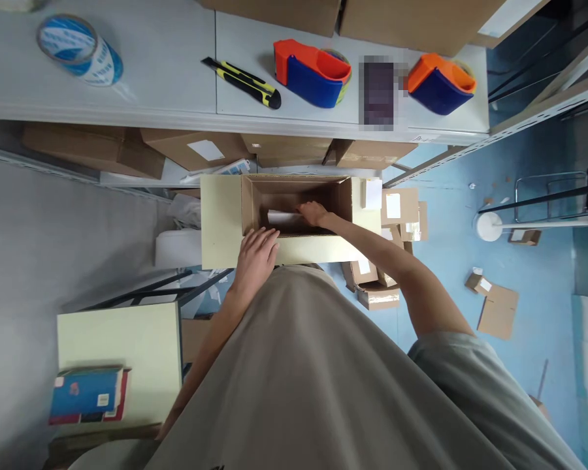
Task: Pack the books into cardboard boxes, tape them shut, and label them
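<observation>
An open cardboard box (247, 202) stands on a pale yellow table (220, 222) in front of me. My right hand (313, 213) reaches down inside it, fingers closed at the right end of a white flat piece (283, 217) that looks like a small white box or folded paper. Its fingertips are partly hidden. At the box's near left corner, my left hand (259, 253) lies with fingers stretched over the rim and table edge, holding nothing. A small white box or stack of paper (372, 194) sits on the table to the right.
On the shelf (166, 78) ahead lie a blue-white tape roll (81, 52), a utility knife (245, 83), and two tape dispensers (311, 73), (441, 83). Cardboard boxes (399, 207) are stacked right of the table. Blue books (85, 395) lie on another surface at lower left.
</observation>
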`<state>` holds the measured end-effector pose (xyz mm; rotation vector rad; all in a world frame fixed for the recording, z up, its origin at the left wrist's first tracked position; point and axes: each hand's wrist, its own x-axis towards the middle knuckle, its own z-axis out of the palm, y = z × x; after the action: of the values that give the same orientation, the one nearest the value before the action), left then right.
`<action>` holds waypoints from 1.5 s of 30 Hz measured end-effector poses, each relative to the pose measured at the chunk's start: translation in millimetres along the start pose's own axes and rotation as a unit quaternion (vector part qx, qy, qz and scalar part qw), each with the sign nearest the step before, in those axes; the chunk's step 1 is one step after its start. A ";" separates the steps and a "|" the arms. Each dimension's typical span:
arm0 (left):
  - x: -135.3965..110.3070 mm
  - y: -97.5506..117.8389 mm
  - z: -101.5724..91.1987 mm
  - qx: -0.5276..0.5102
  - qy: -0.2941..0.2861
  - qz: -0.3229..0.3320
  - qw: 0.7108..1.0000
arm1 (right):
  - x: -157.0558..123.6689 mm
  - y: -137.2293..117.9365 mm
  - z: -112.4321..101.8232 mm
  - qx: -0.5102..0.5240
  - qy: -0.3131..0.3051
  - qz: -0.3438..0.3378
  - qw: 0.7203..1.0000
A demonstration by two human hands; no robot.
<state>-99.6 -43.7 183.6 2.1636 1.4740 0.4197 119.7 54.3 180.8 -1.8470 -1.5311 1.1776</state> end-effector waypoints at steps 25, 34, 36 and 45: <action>21.5 -23.5 -17.0 -0.025 0.075 -0.082 0.994 | -17.9 41.7 -86.6 -0.150 0.184 -0.071 0.969; 19.8 -29.3 -19.2 0.014 0.076 -0.042 0.996 | 26.1 37.7 -94.8 -0.254 0.157 -0.070 0.952; 16.6 -26.3 -18.2 0.031 0.073 -0.038 0.996 | 35.3 35.1 -95.4 -0.249 0.159 -0.054 0.954; 12.0 -22.5 3.4 -0.004 -0.042 -0.012 0.999 | 65.4 48.9 -88.1 -0.169 0.145 -0.049 0.974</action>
<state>-110.9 -26.5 168.1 2.1285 1.4500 0.3222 220.9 117.6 167.6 -2.0207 -1.7052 0.5941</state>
